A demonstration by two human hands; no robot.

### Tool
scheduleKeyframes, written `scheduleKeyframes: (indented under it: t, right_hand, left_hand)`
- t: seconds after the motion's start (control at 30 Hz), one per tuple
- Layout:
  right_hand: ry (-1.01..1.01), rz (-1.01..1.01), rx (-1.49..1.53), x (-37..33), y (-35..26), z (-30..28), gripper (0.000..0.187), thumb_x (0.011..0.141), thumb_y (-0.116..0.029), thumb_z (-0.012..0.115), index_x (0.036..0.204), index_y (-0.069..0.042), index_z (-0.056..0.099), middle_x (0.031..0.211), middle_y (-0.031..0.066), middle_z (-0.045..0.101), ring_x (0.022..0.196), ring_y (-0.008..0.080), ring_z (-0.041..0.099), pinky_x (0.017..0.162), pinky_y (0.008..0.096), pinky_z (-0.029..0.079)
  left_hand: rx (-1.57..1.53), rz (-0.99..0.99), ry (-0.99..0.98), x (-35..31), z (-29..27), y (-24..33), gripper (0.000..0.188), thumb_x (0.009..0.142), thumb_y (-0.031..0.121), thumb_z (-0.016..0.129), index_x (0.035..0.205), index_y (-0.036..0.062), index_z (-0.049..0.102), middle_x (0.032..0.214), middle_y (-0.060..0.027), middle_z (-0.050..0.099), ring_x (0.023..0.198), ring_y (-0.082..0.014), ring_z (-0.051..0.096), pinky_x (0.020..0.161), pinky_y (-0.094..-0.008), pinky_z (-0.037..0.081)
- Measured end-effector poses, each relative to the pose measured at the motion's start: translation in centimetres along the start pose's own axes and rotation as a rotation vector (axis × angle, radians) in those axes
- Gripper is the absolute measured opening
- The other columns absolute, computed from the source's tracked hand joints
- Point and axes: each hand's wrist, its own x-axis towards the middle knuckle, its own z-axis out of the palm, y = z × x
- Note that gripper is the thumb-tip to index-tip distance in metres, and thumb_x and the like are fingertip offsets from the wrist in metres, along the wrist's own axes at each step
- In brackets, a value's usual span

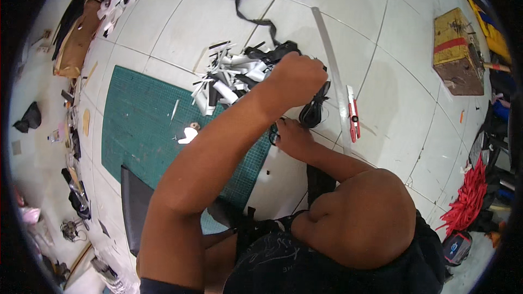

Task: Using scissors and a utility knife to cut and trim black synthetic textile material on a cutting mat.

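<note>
My left hand is closed in a fist over the floor, at the end of a black strap that runs back to a loose heap at the top. Below the fist, a bundle of thin black cord rests against my right hand. That hand's fingers are curled beside a dark ring-shaped piece; what they grip is mostly hidden. Left of the fist lies a pile of white and black strip offcuts. A red box cutter and a long metal ruler lie to the right.
A green cutting mat spreads at left, with white scraps on it. A worn wooden box stands at far right, above a bunch of red strips. Cardboard and clutter line the left wall.
</note>
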Motion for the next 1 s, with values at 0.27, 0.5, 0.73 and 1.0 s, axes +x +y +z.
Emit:
scheduleKeyframes:
  t: [0.27,0.5,0.73,1.0]
  right_hand:
    - [-0.419,0.013,0.452,-7.5,2.2,-4.1,0.049,0.075,-0.034,0.072,0.105,0.001,0.056,0.094,0.0203,0.063,0.090,0.0362,0.063,0.081,0.0429,0.049]
    - [-0.036,0.178,0.262,-16.2,6.6,-7.5,0.060,0.068,-0.046,0.084,0.101,-0.001,0.060,0.086,0.0163,0.062,0.084,0.0342,0.062,0.073,0.0416,0.049]
    - [0.271,0.304,-0.004,-16.8,7.5,-10.4,0.064,0.066,-0.045,0.085,0.102,0.001,0.057,0.087,0.0177,0.060,0.081,0.0365,0.059,0.071,0.0450,0.045]
    - [0.281,0.222,0.092,-13.9,7.8,-9.8,0.036,0.078,-0.032,0.079,0.086,-0.005,0.057,0.075,0.0140,0.062,0.068,0.0340,0.062,0.058,0.0406,0.048]
  left_hand:
    - [-0.041,0.084,0.272,-0.1,-0.5,-1.6,0.005,0.073,0.004,0.061,0.072,0.0063,0.064,0.075,-0.0086,0.059,0.071,-0.0286,0.062,0.067,-0.0407,0.049]
    - [-0.044,0.055,0.262,0.1,-1.4,-2.4,0.004,0.075,0.005,0.065,0.078,0.0049,0.066,0.077,-0.0095,0.061,0.073,-0.0287,0.063,0.068,-0.0400,0.051]
    - [-0.106,-0.067,0.095,0.4,-2.4,-1.7,0.003,0.079,0.005,0.065,0.081,0.0038,0.066,0.080,-0.0111,0.062,0.076,-0.0292,0.063,0.070,-0.0402,0.051]
    - [-0.213,-0.127,0.140,0.6,-2.9,-1.9,0.006,0.079,0.006,0.065,0.085,0.0027,0.065,0.087,-0.0116,0.063,0.085,-0.0312,0.063,0.075,-0.0404,0.050]
